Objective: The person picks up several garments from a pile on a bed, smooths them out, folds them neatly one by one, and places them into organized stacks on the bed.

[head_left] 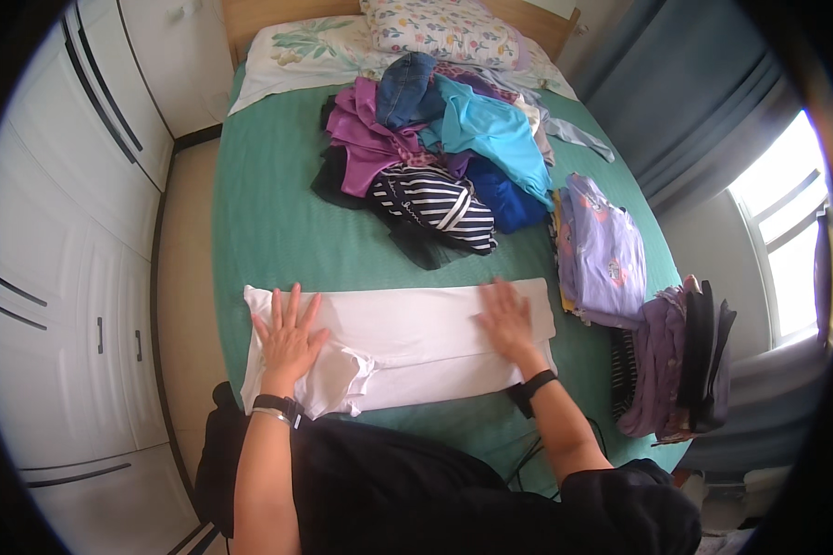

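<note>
A white shirt (407, 319) lies folded lengthwise into a long strip across the near part of the bed, a sleeve-like piece bunched on its lower left. My left hand (290, 338) presses flat on the strip's left end with its fingers spread. Toward the right end, my right hand (506, 319) rests over the cloth, fingers stretched out and slightly blurred by motion. Neither hand grips anything.
A loose heap of mixed clothes (435, 148) lies farther up the green bedsheet (268, 213). Folded lilac clothes (603, 250) and a second folded stack (662, 361) line the right edge. A flowered pillow (444, 32) is at the head; white cabinets (74, 231) stand left.
</note>
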Action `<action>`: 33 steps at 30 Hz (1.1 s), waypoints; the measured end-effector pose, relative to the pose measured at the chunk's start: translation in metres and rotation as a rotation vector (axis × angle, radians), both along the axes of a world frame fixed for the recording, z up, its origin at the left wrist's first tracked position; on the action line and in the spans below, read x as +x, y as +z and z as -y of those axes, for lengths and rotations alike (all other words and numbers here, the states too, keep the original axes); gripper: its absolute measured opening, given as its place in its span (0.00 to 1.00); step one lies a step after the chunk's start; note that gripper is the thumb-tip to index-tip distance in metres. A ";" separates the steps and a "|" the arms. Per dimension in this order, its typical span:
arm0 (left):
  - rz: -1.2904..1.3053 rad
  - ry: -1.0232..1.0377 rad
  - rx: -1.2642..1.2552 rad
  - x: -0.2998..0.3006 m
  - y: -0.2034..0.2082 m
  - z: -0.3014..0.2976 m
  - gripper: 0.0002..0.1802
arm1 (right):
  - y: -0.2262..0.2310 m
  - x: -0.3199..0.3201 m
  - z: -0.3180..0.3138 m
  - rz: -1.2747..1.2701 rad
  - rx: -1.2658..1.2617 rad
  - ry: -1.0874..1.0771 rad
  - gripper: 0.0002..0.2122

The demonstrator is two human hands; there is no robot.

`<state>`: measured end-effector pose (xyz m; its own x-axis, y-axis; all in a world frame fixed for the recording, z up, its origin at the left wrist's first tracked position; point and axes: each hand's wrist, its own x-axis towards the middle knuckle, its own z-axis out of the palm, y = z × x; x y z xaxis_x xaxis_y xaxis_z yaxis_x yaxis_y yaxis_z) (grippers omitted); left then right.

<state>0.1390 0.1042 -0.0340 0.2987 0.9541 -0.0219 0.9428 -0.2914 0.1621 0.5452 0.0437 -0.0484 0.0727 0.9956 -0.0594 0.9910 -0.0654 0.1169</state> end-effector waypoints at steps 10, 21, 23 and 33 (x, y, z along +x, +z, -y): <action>0.257 -0.178 -0.083 -0.075 0.032 0.051 0.37 | 0.021 0.018 0.041 -0.252 0.134 -0.291 0.32; 0.177 -0.330 -0.047 -0.106 0.040 0.108 0.32 | 0.073 -0.226 0.031 -0.887 0.005 0.801 0.19; 0.166 -0.341 -0.049 -0.102 0.038 0.107 0.30 | 0.060 -0.227 0.030 -0.768 -0.039 0.821 0.19; 0.396 -0.323 -0.011 -0.111 0.026 0.078 0.11 | 0.048 -0.230 0.010 -1.145 -0.179 0.404 0.06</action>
<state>0.0282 0.0266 -0.0080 0.5656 0.8122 0.1432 0.6704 -0.5539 0.4937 0.3149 0.0332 0.0000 -0.4235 0.9056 -0.0245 0.4725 0.1977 -0.8589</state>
